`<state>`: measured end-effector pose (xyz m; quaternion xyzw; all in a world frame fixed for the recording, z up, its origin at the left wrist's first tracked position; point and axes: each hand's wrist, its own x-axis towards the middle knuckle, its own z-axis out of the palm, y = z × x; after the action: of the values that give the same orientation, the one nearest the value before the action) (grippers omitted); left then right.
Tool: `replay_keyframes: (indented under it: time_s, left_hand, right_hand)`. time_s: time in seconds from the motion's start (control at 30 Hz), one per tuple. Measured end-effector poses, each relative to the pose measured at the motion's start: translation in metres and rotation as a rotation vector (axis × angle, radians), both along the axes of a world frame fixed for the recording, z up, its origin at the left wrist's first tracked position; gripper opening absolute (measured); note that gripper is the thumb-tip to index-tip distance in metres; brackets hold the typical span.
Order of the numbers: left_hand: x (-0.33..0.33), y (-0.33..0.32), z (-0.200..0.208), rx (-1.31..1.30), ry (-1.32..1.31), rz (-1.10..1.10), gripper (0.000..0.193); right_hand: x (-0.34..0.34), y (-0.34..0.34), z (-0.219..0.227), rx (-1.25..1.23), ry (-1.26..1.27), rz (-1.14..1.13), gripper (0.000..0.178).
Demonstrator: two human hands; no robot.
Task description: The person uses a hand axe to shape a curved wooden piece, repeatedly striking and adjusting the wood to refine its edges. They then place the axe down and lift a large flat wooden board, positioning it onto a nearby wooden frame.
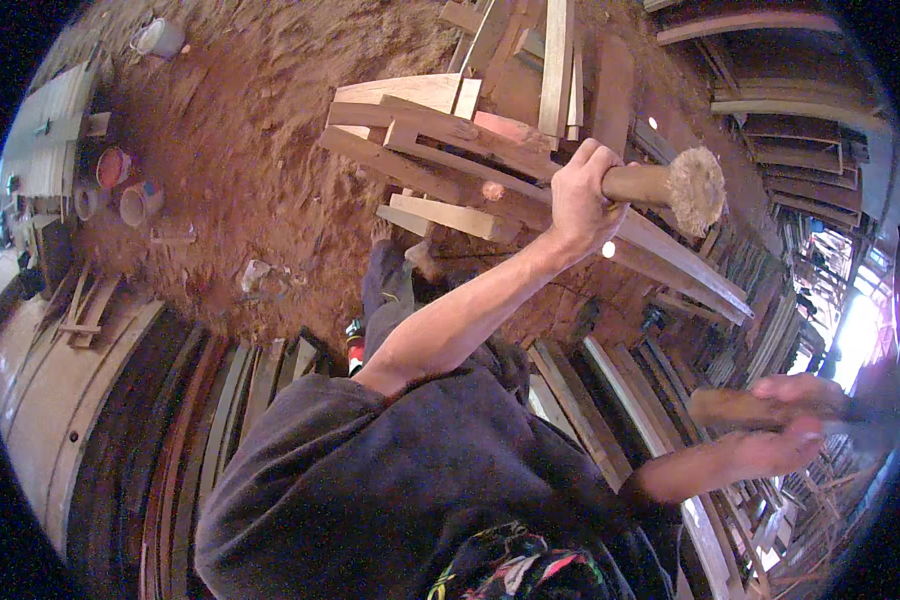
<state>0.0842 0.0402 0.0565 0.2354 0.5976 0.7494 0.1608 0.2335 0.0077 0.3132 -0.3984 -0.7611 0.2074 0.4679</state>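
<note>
My left hand [587, 195] is closed around the thick wooden handle of a chisel [638, 186], whose frayed, mushroomed end points right. Its blade is hidden behind the hand. Beneath lies a long timber beam [660, 262], with a dark slot showing to the left of my fist. Out at the right, my right hand [795, 400] is smeared by motion. It grips a wooden-handled tool [720, 408] with a grey, blurred head at the far right, too unclear to name exactly.
More timber pieces [557, 70] lie beyond the beam, and a short block [450, 216] rests at its near side. Stacked planks [240, 410] line the near side. Buckets [140, 203] stand at the left on reddish earth. Boards [800, 150] are piled at the right.
</note>
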Motion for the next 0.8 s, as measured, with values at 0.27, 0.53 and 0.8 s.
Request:
replay_keyframes:
  time_s: [0.27,0.53,0.8]
  left_hand:
    - [0.002,-0.015,-0.004,-0.022,0.043,-0.026,0.025]
    - [0.015,-0.003,-0.016,0.063,0.26,-0.127,0.029]
    - [0.075,0.045,-0.037,-0.148,0.618,-0.391,0.017]
  right_hand:
    - [-0.044,0.013,-0.039,-0.438,-0.804,-0.02,0.031]
    - [0.016,-0.016,-0.048,-0.603,-0.314,-0.055,0.032]
    - [0.075,-0.011,-0.054,-0.527,-0.092,-0.381,0.027]
